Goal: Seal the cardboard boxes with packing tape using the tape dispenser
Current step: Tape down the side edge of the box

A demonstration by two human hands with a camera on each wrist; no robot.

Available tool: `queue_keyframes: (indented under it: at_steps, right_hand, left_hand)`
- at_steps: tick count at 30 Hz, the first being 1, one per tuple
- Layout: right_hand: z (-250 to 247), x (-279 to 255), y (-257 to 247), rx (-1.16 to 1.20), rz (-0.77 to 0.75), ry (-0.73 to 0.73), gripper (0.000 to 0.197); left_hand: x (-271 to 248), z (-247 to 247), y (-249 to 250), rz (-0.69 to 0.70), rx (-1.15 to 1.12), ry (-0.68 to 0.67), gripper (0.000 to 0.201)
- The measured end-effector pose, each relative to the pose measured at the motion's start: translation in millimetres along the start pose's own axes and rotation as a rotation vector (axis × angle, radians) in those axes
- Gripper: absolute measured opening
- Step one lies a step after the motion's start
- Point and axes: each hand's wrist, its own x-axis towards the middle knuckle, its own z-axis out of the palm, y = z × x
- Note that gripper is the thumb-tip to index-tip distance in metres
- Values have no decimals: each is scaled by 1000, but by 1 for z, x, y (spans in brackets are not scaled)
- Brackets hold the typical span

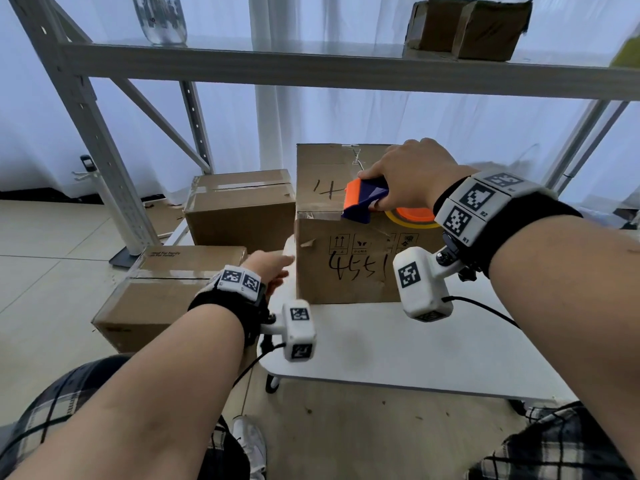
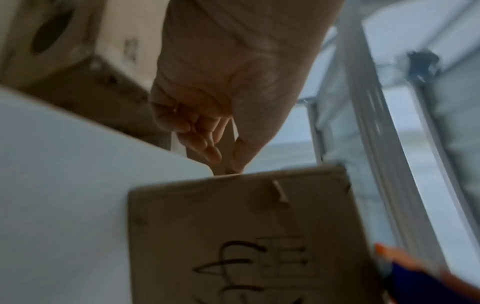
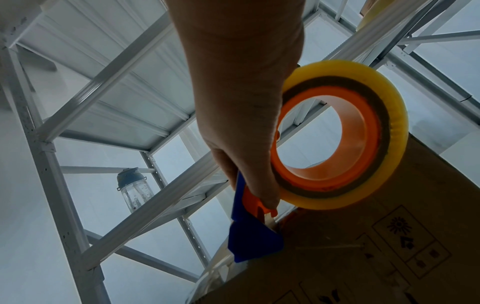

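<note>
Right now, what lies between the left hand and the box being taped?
Nothing: in the head view the left hand reaches the left side of the marked box, over the white table's edge.

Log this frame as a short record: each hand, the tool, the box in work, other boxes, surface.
right hand: grips the tape dispenser at the top front edge of the box
left hand: reaches to the box's left side; contact unclear
tape roll: yellowish, on an orange hub
box: marked in black pen, stands on the white table
other boxes: two left of the table, tops taped; one on the shelf
bottle: on the shelf
</note>
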Motion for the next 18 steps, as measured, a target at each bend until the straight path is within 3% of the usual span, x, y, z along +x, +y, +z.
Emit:
queue_keyframes:
  at_steps: [1,3,5,7,12,16,18]
  right_hand:
    - [1,0,0,2,0,-3,57]
    - [1,2,0,6,-3,-4,56]
    - [1,4,0,5,6,0,55]
    - [2,4,1,13,17,1,56]
    - [4,2,2,25,26,16,57]
    - [4,0,2,25,25,15,58]
    - [3,0,1,23,22,17,58]
  left_hand:
    - [0,0,3,99,45,84,14]
    - [-1,0,20,338,-58,253,17]
    - [-9,4,45,443,-314,249,21]
    - [-13,14,59,436,-439,177,24]
    - [-8,33,31,331,-391,5,65]
    - [-13,33,19,337,-359,-171,77]
    - [-20,29,30,376,-444,-128,77]
